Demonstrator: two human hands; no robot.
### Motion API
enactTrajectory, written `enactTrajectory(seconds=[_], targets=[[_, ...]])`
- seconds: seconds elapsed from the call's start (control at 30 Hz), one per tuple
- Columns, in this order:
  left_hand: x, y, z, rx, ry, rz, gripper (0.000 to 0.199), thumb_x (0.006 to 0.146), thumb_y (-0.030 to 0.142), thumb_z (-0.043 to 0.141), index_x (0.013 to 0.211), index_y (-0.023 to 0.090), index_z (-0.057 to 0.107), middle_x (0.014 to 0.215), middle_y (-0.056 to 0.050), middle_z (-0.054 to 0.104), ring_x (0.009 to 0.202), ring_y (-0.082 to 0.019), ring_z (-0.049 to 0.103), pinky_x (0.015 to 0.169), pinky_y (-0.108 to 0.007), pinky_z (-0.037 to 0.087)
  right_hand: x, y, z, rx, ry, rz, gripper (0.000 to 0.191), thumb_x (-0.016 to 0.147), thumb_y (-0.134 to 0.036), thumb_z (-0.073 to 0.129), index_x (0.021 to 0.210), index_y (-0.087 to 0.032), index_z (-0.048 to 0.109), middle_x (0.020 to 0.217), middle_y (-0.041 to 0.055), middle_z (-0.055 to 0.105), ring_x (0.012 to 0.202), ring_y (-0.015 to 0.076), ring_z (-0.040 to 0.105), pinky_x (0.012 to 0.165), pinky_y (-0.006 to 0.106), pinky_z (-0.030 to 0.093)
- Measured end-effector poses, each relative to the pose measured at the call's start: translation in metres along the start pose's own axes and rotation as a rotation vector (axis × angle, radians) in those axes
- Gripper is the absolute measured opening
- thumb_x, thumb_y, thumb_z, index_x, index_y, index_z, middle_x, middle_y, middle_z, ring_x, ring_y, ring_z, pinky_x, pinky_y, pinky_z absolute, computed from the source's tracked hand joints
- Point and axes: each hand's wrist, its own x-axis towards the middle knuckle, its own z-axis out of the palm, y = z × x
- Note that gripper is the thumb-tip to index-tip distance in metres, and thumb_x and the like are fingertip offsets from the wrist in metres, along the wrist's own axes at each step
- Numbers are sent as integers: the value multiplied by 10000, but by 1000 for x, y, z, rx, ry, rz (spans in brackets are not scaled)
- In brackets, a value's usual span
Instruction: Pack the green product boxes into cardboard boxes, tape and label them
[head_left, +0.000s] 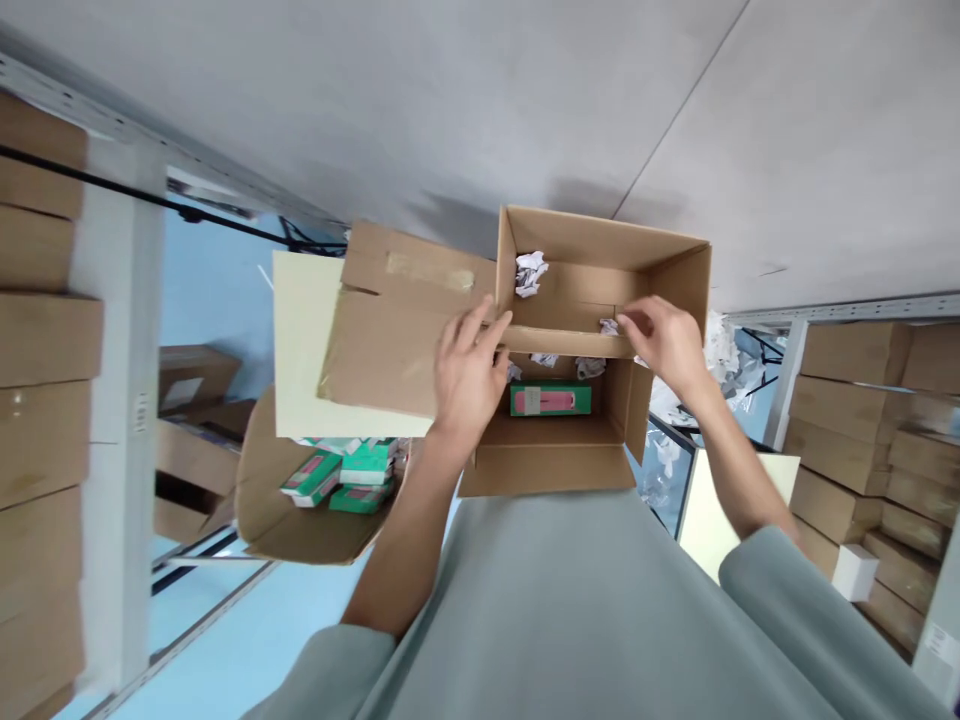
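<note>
Two open cardboard boxes lie in front of me. The farther box [600, 240] holds crumpled paper [530, 273] at its left end and a smaller paper wad [609, 327] near its front wall. In the nearer box [555, 430] a green box with a pink picture [551, 400] lies beside more crumpled paper [590, 368]. My left hand [469, 375] is at the left edge where the boxes meet, its fingers apart and holding nothing. My right hand [664, 340] is over the farther box's front right side, thumb and fingertips pinched together beside the small wad; what they hold, if anything, is hidden.
A flattened cardboard piece [405, 320] rests on a pale board [300, 345] at the left. Below it, a carton [262, 500] contains several green boxes [360, 497]. Stacked cartons [847, 420] stand at the right and far left. White crumpled paper [724, 370] is piled beyond my right arm.
</note>
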Motion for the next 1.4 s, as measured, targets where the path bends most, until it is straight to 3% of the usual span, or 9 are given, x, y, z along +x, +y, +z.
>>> enactTrajectory(seconds=[0.17, 0.33, 0.57, 0.77, 0.87, 1.0, 1.13, 1.27, 1.4], targets=[[-2, 0, 10, 13, 63, -68, 269, 1021, 175, 651, 1213, 276, 810, 1436, -98, 777, 1326, -362, 641, 1174, -573, 489, 110, 22, 51, -343, -558, -144, 454, 1006, -288, 776, 1448, -193, 742, 1377, 169, 806, 1245, 352, 760, 959, 381, 557], [-21, 6, 18, -18, 152, -71, 181, 1033, 169, 636, 1043, 275, 782, 1312, -94, 813, 1263, -333, 655, 1124, -534, 453, 125, 56, 107, -564, -944, -207, 620, 960, -282, 833, 1552, -180, 679, 1522, 211, 733, 1310, 366, 738, 946, 367, 557], [-22, 5, 25, 20, 125, -116, 283, 1083, 247, 582, 1271, 282, 791, 1313, -120, 786, 1256, -345, 636, 1147, -535, 428, 121, 66, 96, -541, -857, -285, 491, 1001, -296, 753, 1475, -172, 718, 1450, 199, 764, 1250, 351, 749, 961, 367, 553], [-20, 5, 27, 10, 60, -175, 569, 1106, 318, 532, 1669, 238, 551, 1447, -162, 722, 1406, -416, 575, 1245, -600, 383, 60, 17, -33, -179, -215, -274, 422, 1053, -362, 638, 1439, -192, 651, 1345, 135, 727, 1010, 258, 744, 903, 380, 577], [-21, 1, 30, -20, 42, -177, 584, 1115, 385, 523, 1679, 234, 534, 1484, -168, 701, 1457, -436, 548, 1275, -617, 368, -2, -19, -75, -14, -98, -367, 383, 1085, -431, 596, 1413, -245, 662, 1338, 121, 708, 1031, 261, 730, 835, 376, 581], [-21, -2, 31, -24, 44, -163, 544, 1115, 419, 536, 1628, 249, 598, 1486, -149, 707, 1459, -414, 552, 1283, -581, 379, -59, -50, -47, -154, -361, -495, 352, 1095, -332, 611, 1436, -290, 689, 1379, 119, 727, 1008, 264, 732, 798, 364, 541], [-22, 2, 28, 17, 68, -146, 492, 1111, 353, 536, 1575, 246, 663, 1476, -141, 719, 1415, -383, 578, 1254, -541, 396, -70, -67, -4, -322, -511, -563, 441, 1082, -202, 621, 1516, -267, 670, 1278, 139, 768, 904, 244, 736, 761, 350, 476], [-24, 8, 24, 58, 76, -136, 460, 1113, 299, 526, 1530, 238, 710, 1418, -141, 762, 1313, -361, 629, 1168, -519, 440, -39, -77, -23, -318, -432, -579, 453, 1148, -343, 571, 1591, -257, 609, 1291, 140, 786, 917, 261, 750, 735, 339, 459], [-26, 9, 23, 52, 98, -131, 440, 1102, 256, 539, 1493, 247, 741, 1405, -130, 782, 1285, -344, 649, 1114, -503, 459, 43, -79, -28, -345, -274, -481, 457, 1150, -369, 541, 1574, -211, 608, 1383, 193, 752, 1086, 330, 752, 858, 368, 499]])
